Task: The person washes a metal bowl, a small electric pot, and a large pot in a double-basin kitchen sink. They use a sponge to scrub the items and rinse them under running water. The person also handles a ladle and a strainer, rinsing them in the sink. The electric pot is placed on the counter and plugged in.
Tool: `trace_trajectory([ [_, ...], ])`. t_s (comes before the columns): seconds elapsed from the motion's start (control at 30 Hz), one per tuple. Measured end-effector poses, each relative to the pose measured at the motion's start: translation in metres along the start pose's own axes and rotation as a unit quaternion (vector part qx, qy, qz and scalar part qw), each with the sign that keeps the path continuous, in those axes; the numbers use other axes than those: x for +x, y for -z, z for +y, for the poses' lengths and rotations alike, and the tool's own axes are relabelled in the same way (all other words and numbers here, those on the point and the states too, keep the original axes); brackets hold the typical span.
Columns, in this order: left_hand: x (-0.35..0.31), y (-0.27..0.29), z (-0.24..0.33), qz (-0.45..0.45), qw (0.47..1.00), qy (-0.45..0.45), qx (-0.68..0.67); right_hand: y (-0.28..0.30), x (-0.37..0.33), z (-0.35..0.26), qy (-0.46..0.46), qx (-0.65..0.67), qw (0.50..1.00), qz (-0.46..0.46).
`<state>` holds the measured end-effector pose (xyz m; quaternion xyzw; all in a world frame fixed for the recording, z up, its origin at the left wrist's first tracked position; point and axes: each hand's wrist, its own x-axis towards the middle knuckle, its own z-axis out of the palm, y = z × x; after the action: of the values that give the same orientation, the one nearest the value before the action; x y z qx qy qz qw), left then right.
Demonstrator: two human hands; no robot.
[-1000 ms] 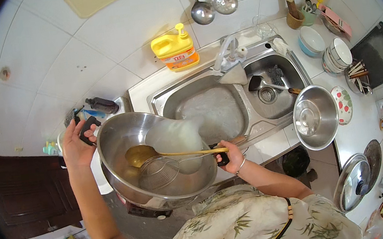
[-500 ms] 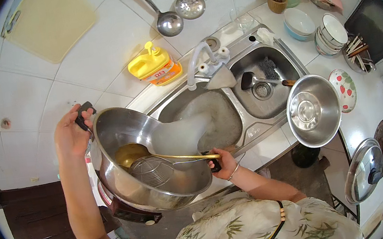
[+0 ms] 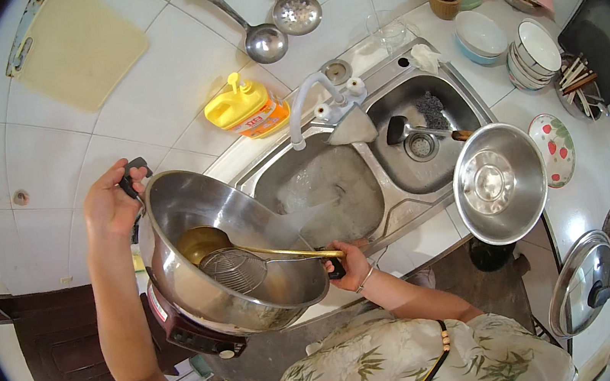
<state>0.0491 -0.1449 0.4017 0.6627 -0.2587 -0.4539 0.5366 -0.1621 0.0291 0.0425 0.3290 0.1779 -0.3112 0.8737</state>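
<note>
A big steel pot point(image 3: 170, 216) is tipped toward the left sink basin point(image 3: 370, 216), and a thin stream of cloudy water runs over its rim into the water there. My left hand point(image 3: 108, 205) is closed round the raised black side handle. At the lower side, my right hand point(image 3: 349, 265) grips the other black handle and pins the shafts of two utensils against it. These are a brass-coloured ladle point(image 3: 204, 246) and a wire skimmer point(image 3: 235, 271), both lying inside the pot. My right fingers are partly hidden behind the handle.
A white faucet point(image 3: 305, 102) arches over the sink. The right basin holds a spatula point(image 3: 420, 131) and a dark scrubber point(image 3: 429, 108). A steel bowl point(image 3: 501, 184) sits at the counter edge; a yellow detergent bottle point(image 3: 244, 110) stands by the wall. Below the pot is a dark red stove point(image 3: 193, 336).
The stream from the pot has shrunk from a broad sheet to a thin trickle. The pot sits slightly farther left in view, with both hands still on its handles.
</note>
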Motion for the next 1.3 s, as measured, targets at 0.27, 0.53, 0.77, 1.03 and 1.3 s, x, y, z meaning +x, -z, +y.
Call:
trace_trajectory([
  [0.27, -0.006, 0.023, -0.004, 0.031, 0.999, 0.015, -0.011, -0.005, -0.007, 0.008, -0.028, -0.012, 0.999, 0.034],
  [0.53, -0.018, 0.067, -0.008, 0.038, 0.993, 0.012, -0.109, -0.05, -0.021, -0.03, 0.107, -0.162, 0.977, 0.09],
  [0.77, 0.036, 0.134, -0.148, 0.056, 0.961, 0.134, -0.234, -0.114, -0.053, -0.126, 0.337, -0.35, 0.869, 0.092],
  [1.03, 0.062, 0.135, -0.289, 0.107, 0.931, 0.127, -0.324, -0.141, -0.039, -0.15, 0.501, -0.457, 0.733, 0.047],
  [1.3, 0.065, 0.126, -0.338, 0.164, 0.912, 0.151, -0.344, -0.11, -0.011, -0.181, 0.508, -0.491, 0.707, 0.03],
])
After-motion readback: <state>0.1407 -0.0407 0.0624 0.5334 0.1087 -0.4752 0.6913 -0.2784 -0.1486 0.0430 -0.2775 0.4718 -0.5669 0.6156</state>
